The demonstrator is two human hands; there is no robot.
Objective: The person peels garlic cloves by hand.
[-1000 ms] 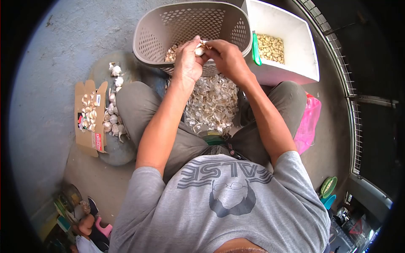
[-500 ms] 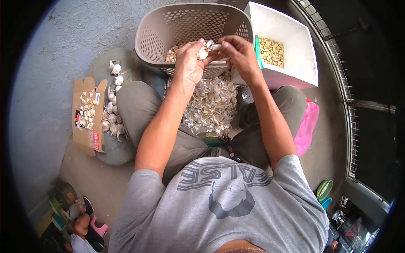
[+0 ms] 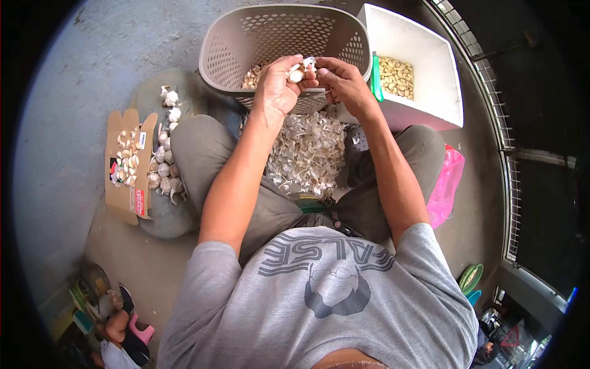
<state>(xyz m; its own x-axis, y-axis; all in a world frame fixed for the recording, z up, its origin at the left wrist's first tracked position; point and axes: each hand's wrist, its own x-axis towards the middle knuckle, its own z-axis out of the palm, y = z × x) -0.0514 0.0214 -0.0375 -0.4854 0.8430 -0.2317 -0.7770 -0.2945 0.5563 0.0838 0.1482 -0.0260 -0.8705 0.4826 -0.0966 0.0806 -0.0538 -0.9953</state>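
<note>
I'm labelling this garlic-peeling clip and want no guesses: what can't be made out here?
Head view only:
- Garlic clove: mostly covered by the left hand and right hand.
- Basket contents: hidden behind hands and wall.
- Green object beside the white box: too small to identify.

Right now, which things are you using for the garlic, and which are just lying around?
In use:
left hand
right hand
small white garlic piece
beige perforated plastic basket
white box of peeled cloves
pile of papery skins

Lying about:
pink plastic bag
green oval dish
</note>
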